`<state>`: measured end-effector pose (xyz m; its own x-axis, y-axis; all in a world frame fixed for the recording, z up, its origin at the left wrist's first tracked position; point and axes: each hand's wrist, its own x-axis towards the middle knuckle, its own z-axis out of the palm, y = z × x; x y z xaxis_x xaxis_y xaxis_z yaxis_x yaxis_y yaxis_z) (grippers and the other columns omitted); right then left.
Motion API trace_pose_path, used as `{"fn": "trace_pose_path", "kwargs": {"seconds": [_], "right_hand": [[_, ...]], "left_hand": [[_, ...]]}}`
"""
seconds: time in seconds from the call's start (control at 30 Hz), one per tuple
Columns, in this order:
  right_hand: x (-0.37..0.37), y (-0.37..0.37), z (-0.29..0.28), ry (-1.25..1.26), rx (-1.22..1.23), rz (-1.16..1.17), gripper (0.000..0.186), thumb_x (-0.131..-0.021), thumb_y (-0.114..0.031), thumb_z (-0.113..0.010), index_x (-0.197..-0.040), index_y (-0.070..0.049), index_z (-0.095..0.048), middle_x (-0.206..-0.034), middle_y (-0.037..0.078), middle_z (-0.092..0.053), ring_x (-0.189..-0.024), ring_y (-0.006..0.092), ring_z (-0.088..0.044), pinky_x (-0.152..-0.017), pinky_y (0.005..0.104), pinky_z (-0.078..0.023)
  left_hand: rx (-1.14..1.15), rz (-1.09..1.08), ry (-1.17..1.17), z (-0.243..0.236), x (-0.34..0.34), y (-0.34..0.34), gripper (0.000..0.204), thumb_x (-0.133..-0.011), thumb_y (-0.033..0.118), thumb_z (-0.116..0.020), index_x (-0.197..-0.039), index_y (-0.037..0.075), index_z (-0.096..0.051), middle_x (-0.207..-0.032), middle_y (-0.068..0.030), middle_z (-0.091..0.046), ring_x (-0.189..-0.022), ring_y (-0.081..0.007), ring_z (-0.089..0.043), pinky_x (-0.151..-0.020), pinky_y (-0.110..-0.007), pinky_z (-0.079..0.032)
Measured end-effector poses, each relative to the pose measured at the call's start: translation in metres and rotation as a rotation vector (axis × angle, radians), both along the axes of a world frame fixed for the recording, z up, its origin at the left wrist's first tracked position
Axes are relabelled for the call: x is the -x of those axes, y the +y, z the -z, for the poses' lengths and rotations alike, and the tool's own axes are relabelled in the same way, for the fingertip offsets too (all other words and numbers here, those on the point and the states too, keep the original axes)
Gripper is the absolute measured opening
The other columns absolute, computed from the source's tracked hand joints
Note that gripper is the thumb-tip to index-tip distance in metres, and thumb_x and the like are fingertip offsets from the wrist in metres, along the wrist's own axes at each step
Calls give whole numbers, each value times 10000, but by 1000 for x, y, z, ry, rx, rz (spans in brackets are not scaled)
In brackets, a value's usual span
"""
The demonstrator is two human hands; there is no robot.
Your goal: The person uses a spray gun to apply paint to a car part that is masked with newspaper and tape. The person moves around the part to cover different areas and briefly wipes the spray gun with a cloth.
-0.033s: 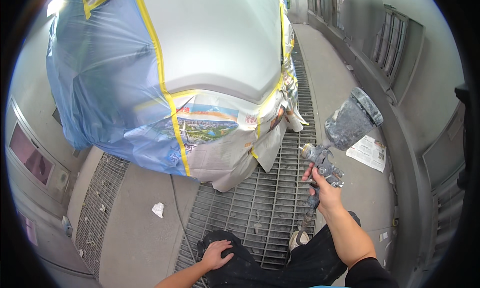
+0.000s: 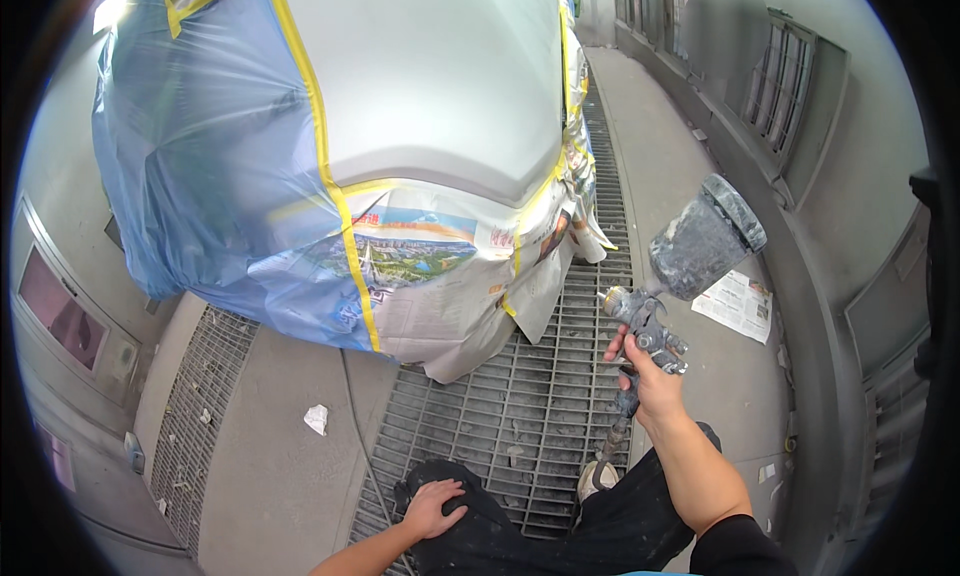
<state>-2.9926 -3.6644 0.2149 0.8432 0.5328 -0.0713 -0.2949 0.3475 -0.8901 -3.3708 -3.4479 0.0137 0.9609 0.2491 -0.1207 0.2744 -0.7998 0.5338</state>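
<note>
Spray gun (image 2: 645,321), at about four o'clock from the middle of the head view, sits in the right hand (image 2: 652,378), whose fingers (image 2: 613,349) curl around its handle and close on it; whether they squeeze the trigger cannot be told. Its body looks like metal, stiff and fairly weighty, while the paint-crusted cup (image 2: 700,244) rises toward two o'clock from the body and probably makes it top-heavy, more so if filled, though the contents are hidden. The handle, just below the body, seems the surest hold, since the rough, speckled coating should give some grip; the nozzle, facing roughly ten o'clock, looks the most delicate part and is best left untouched. A fitting (image 2: 614,438) below the handle, toward seven o'clock from it, would likely add drag at the wrist. Near half past six, the left hand (image 2: 434,509) rests on the dark trousers (image 2: 520,531), its fingers laid out loosely and pinching nothing. Toward twelve o'clock, apart from the gun, stands a pale panel (image 2: 450,86) bordered by yellow tape (image 2: 322,141), with newspaper (image 2: 430,321) below it.
</note>
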Motion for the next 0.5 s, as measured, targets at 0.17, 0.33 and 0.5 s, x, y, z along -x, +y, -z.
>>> {"fn": "trace_pose_path", "kwargs": {"seconds": [0.17, 0.33, 0.5], "right_hand": [[-2, 0, 2, 2, 6, -8, 217, -996, -226, -653, -1167, -97, -617, -955, 22, -675, -904, 115, -653, -559, 233, -411], [-1, 1, -2, 2, 18, -4, 208, -998, -230, -653, -1158, -99, -621, -960, 19, -679, -913, 109, -654, -561, 232, -408], [0, 2, -3, 2, 34, 13, 197, -999, -231, -656, -1148, -105, -634, -965, 12, -688, -921, 104, -656, -572, 236, -410]], "left_hand": [[0, 2, 11, 2, -2, 2, 437, -907, 391, -685, -1196, 64, -693, -1382, -110, -622, -1368, -280, -500, -1159, -445, -347], [13, 4, 15, 1, -4, 3, 439, -909, 390, -684, -1199, 61, -693, -1381, -110, -623, -1370, -282, -498, -1161, -446, -344], [42, 0, 11, 0, -4, 4, 435, -911, 382, -685, -1205, 61, -690, -1382, -113, -622, -1370, -282, -496, -1160, -449, -342]]}}
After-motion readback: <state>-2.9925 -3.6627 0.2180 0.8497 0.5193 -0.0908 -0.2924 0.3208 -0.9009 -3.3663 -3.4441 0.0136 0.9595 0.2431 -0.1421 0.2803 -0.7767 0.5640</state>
